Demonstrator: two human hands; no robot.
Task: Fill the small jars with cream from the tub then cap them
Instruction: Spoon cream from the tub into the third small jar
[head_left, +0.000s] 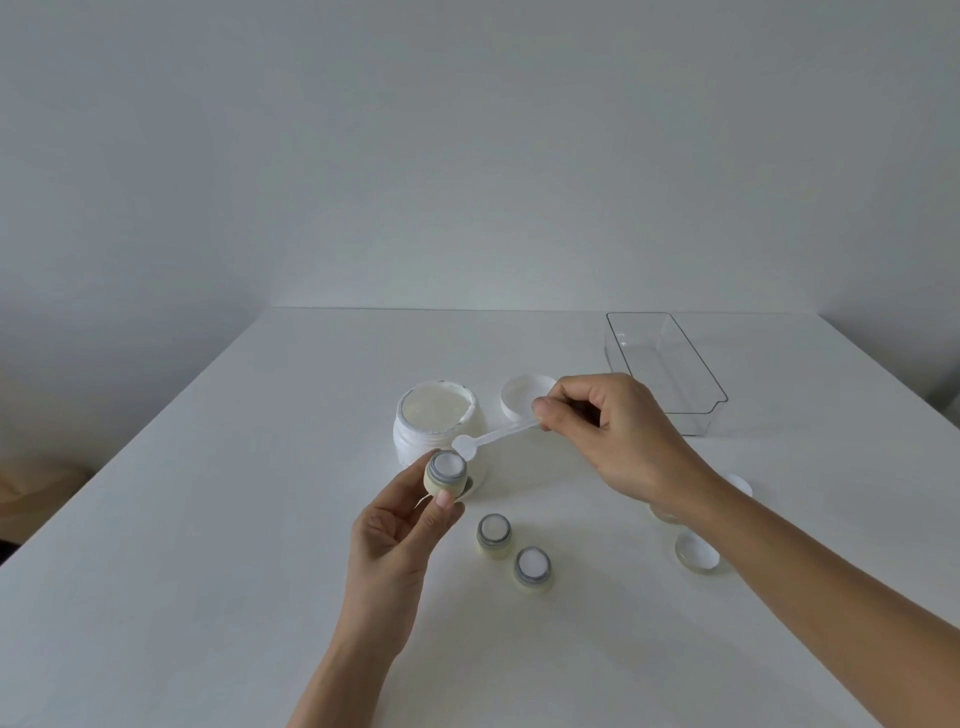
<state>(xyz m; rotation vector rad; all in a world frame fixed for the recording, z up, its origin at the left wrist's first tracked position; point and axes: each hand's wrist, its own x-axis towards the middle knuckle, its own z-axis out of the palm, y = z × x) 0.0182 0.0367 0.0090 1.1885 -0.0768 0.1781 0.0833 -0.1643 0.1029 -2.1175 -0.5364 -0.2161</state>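
My left hand (397, 525) holds a small pale-yellow jar (447, 475) upright, its mouth full of white cream, just in front of the open white cream tub (436, 421). My right hand (618, 434) pinches the handle of a white plastic spatula (485, 440); its round tip hovers just above the held jar's rim. Two more small jars (494, 535) (532, 569), uncapped and holding cream, stand on the white table (208, 519) near my left wrist.
The tub's white lid (522, 397) lies upside down behind my right hand. Small jar caps (696, 555) lie at the right, partly hidden by my right forearm. A clear plastic bin (667, 369) stands at the back right. A wall closes off the table's far edge.
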